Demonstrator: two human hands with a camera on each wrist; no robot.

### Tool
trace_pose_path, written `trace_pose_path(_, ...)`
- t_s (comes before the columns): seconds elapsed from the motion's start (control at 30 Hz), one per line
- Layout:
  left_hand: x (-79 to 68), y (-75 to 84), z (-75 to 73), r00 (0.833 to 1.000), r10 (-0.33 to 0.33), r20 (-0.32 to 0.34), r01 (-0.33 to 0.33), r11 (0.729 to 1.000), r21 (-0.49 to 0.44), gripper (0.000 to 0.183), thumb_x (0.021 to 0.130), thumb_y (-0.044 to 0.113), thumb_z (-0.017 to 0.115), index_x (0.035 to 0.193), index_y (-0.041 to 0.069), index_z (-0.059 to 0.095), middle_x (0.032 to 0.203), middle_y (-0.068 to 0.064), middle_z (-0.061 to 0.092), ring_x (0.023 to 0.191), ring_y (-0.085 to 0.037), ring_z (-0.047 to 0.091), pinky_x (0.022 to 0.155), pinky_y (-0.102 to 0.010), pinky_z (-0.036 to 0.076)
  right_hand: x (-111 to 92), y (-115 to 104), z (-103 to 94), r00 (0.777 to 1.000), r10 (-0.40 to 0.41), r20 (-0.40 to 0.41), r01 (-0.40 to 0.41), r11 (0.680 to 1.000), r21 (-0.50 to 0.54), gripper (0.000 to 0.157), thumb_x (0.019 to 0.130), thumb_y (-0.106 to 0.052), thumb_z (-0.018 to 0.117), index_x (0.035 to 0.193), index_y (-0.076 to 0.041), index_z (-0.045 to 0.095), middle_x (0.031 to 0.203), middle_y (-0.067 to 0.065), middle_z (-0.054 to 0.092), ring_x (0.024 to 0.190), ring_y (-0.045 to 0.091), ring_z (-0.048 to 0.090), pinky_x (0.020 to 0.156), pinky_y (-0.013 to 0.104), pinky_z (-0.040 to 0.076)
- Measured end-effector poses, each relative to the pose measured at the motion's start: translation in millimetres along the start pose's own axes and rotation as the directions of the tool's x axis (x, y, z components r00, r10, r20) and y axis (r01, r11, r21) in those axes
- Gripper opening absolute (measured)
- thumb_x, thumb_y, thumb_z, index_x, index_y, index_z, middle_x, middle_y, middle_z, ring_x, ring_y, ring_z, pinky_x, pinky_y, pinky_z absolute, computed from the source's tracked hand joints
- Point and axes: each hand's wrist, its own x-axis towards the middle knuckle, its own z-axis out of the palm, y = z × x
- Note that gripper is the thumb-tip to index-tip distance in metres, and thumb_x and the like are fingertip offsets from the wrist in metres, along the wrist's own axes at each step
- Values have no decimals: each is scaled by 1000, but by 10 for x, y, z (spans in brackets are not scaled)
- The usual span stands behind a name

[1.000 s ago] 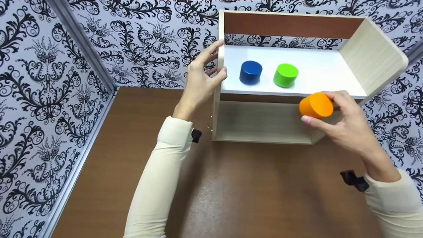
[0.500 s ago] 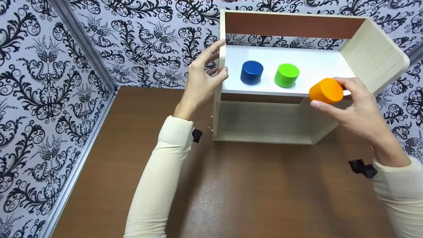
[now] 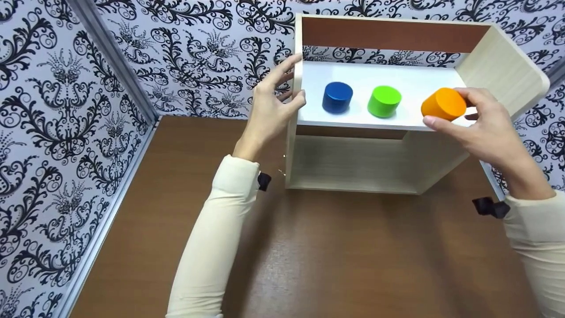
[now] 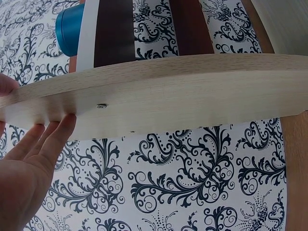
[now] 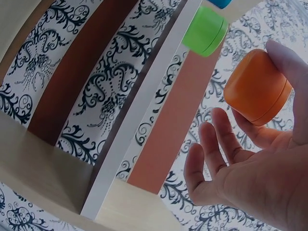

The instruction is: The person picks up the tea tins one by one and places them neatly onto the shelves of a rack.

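Observation:
My right hand [image 3: 494, 126] pinches an orange cylindrical canister [image 3: 443, 105] between thumb and forefinger. In the right wrist view a thin seam runs around the canister [image 5: 257, 89] near one end, and the other fingers are spread apart below it. The canister is tilted, overlapping the right front part of the white shelf board [image 3: 397, 75] in the head view. On that board stand a blue canister [image 3: 337, 98] and, to its right, a green canister [image 3: 384, 101]. My left hand [image 3: 271, 104] holds the front edge of the shelf unit's left side panel [image 4: 183, 91], fingers against its outer face.
Below the white board is an open lower compartment [image 3: 348, 161]. A reddish-brown rail [image 3: 393, 33] crosses the unit's back. The right side panel [image 3: 503, 70] rises beside my right hand. Brown wooden surface [image 3: 344, 247] lies in front, and patterned walls [image 3: 198, 57] stand behind and left.
My right hand has raised the orange canister from in front of the lower compartment, up and to the right, to the white board's level. The left hand keeps its place on the panel.

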Motion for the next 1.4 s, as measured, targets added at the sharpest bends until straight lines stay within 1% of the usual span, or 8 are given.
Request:
trace_pose_path(0.2, 4, 5, 1, 1000, -2, 2, 2, 1000, 4, 64, 88, -8, 67, 147, 10, 53, 149, -6, 51, 125, -20, 57, 99, -26, 57, 142, 44, -24, 999, 43, 23, -43, 999, -18, 68, 90, -35, 78, 142, 0, 52, 130, 12, 47, 104, 19, 40, 83, 27, 34)
trace_pose_path(0.37, -1, 3, 3, 1000, 1, -2, -1, 1000, -12, 63, 87, -8, 67, 147, 10, 53, 149, -7, 52, 125, -20, 57, 98, -25, 58, 234, 78, -35, 996, 79, 49, -78, 997, -22, 68, 89, -38, 79, 141, -1, 52, 121, 5, 46, 99, 17, 40, 77, 28, 35)
trace_pose_path(0.47, -3, 2, 5, 1000, 3, -2, -3, 1000, -17, 63, 87, -8, 67, 147, 10, 54, 148, -7, 52, 126, -21, 57, 98, -25, 58, 275, 110, -50, 993, 94, 71, -92, 995, -31, 70, 90, -39, 78, 141, -1, 51, 119, 5, 46, 100, 20, 40, 77, 29, 35)
trace_pose_path(0.7, -5, -1, 10, 1000, -2, 4, 2, 1000, -13, 64, 88, -8, 67, 147, 11, 53, 146, -8, 53, 125, -20, 57, 99, -25, 57, 359, 195, -75, 986, 127, 109, -120, 990, -69, 77, 90, -43, 76, 146, 2, 46, 124, 14, 46, 109, 33, 37, 85, 32, 35)
trace_pose_path(1.0, -7, 3, 7, 1000, -3, 0, 3, 1000, -19, 64, 87, -8, 67, 147, 11, 53, 147, -7, 53, 125, -21, 57, 99, -26, 57, 473, 227, -40, 982, 135, 130, -122, 988, -98, 80, 90, -46, 75, 145, 4, 46, 130, 21, 47, 113, 35, 38, 101, 45, 35)
trace_pose_path(1.13, -7, 2, 6, 1000, -3, -1, 3, 1000, -14, 64, 87, -8, 68, 147, 11, 53, 149, -7, 51, 126, -21, 57, 99, -25, 57, 486, 245, -9, 981, 136, 140, -121, 986, -111, 81, 90, -46, 74, 145, 6, 45, 133, 24, 45, 115, 38, 37, 102, 50, 35)
trace_pose_path(1.23, -7, 1, 5, 1000, -3, -1, 3, 1000, -14, 64, 88, -8, 67, 147, 11, 53, 150, -7, 51, 126, -20, 57, 98, -25, 57, 491, 265, 8, 981, 133, 143, -118, 987, -110, 82, 90, -47, 75, 145, 7, 45, 134, 26, 44, 116, 39, 37, 102, 50, 35)
trace_pose_path(1.4, -5, -1, 7, 1000, -2, -5, 2, 1000, -8, 64, 88, -9, 67, 147, 11, 54, 148, -7, 53, 125, -20, 57, 98, -26, 57, 495, 290, 20, 980, 133, 151, -116, 987, -115, 85, 90, -47, 75, 146, 9, 43, 136, 29, 44, 120, 44, 36, 104, 56, 34)
